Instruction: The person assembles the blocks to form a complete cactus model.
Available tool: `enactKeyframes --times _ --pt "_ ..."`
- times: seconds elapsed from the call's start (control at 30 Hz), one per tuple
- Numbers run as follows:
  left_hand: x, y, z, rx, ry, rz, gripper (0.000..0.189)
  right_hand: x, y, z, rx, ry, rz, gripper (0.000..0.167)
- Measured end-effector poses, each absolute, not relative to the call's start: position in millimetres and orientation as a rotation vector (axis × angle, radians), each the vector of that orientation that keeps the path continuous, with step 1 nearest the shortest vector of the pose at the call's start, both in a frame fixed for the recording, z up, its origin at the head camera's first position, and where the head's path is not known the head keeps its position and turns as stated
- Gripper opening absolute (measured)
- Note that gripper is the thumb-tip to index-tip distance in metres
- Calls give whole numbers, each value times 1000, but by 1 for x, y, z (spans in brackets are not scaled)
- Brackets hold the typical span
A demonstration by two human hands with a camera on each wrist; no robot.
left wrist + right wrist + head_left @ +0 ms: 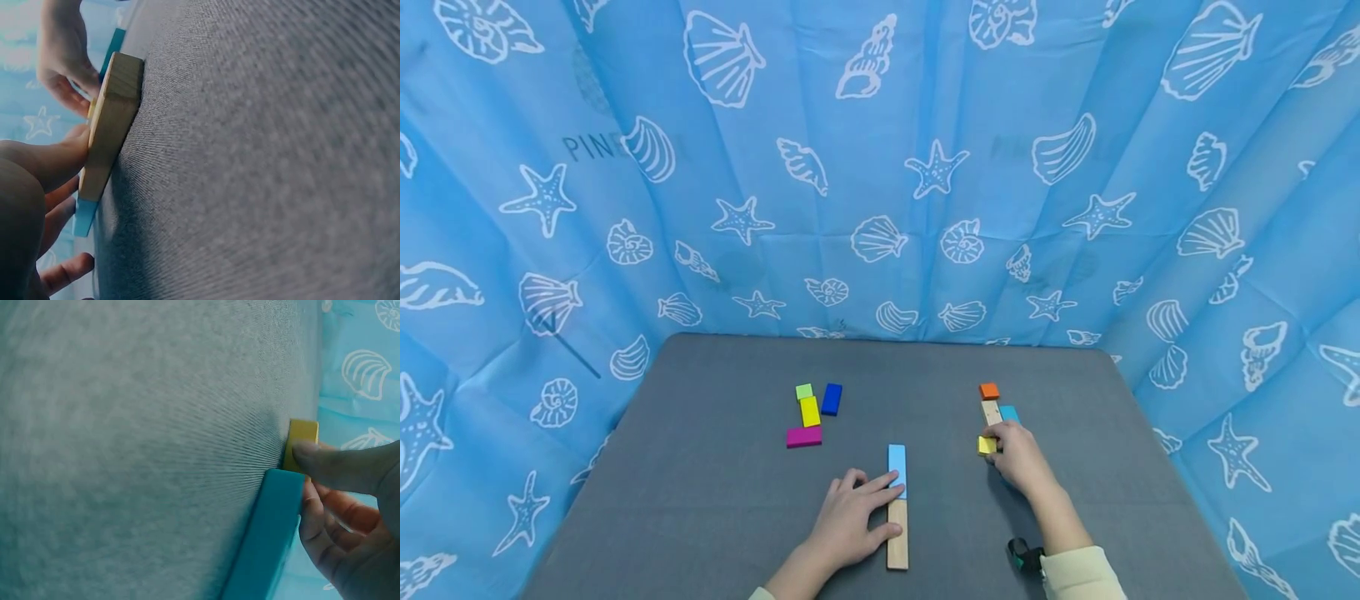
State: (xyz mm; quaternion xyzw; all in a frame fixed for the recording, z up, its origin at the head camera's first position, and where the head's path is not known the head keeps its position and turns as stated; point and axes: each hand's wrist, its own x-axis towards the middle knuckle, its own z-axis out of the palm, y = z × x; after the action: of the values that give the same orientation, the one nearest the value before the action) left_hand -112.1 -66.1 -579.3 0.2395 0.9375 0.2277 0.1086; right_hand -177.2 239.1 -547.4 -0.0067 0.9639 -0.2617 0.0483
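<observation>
My left hand (850, 518) rests its fingertips on a light blue block (897, 460) and its thumb on a plain wooden block (897, 546). Those two lie end to end in a straight line. Over on the right, my right hand (1021, 460) pinches a small yellow block (987, 446); in the right wrist view the thumb lies against that yellow block (303, 432). A blue block (265, 534) lies close beside it there. Just beyond the hand are another wooden block (992, 412), an orange block (989, 391) and a partly hidden blue block (1009, 412).
On the left of the grey table (715, 467) sits a group of blocks: light green (804, 391), yellow (809, 411), magenta (804, 437) and dark blue (831, 399). A blue shell-print curtain (880, 167) surrounds the table's far side. A dark object (1024, 553) sits by the right wrist.
</observation>
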Motion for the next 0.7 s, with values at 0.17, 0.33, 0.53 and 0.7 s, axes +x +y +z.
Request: enactKeyframes --times 0.17,0.33,0.53,0.7 --pt "-114 -66 -581 689 2762 668 58 -182 228 -540 -91 2934 -827 35" --pt "-113 -64 -581 656 2761 688 58 -188 205 -540 -169 2970 -934 37" --pt "-111 -66 -580 650 2749 713 57 -192 178 -546 -248 2982 -1064 34" --pt "-111 -66 -582 647 2749 726 57 -199 161 -550 -323 2967 -1067 32"
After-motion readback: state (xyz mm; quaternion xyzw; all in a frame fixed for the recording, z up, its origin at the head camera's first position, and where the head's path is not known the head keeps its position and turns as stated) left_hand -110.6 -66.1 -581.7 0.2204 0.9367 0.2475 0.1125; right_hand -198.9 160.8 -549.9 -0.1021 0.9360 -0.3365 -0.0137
